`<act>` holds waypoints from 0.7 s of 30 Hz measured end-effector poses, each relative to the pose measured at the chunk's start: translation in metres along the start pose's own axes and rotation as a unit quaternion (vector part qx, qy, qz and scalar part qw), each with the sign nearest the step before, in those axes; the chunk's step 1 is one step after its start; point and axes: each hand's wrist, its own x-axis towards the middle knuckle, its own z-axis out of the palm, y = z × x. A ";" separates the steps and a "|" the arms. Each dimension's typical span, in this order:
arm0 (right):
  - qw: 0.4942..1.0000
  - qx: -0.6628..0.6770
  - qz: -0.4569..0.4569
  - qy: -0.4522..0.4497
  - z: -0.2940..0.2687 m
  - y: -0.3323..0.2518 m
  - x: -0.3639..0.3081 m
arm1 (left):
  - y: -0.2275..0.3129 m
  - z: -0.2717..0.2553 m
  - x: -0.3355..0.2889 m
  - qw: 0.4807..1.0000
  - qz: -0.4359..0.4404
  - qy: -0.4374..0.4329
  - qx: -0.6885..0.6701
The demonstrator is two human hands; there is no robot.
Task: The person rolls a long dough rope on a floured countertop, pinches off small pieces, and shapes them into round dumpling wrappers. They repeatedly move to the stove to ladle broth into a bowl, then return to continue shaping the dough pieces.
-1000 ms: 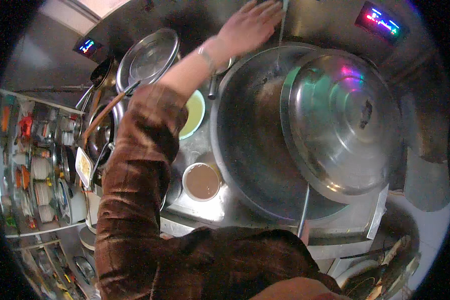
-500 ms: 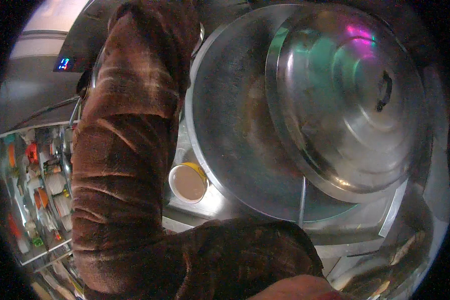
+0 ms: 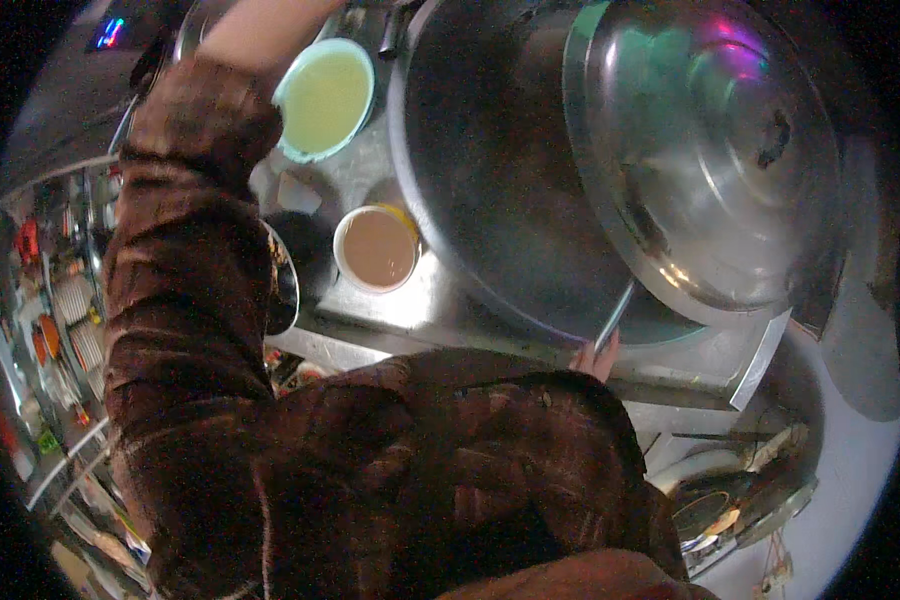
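The right hand (image 3: 592,358) curls round a slim metal handle (image 3: 615,318) slanting beneath the domed lid (image 3: 700,180) on the stockpot (image 3: 450,200); the left hand, out of frame, cannot be judged.

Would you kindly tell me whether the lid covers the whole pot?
No, the lid leaves the left part of the pot uncovered.

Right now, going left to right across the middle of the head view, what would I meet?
Stocked shelves, brown left sleeve, white-rimmed cup of brownish liquid, large metal pot, then its domed lid.
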 end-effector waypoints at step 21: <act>0.748 0.427 0.300 -0.410 0.043 -0.037 0.026 | 0.352 -0.162 -0.391 0.829 -0.411 -0.219 -0.310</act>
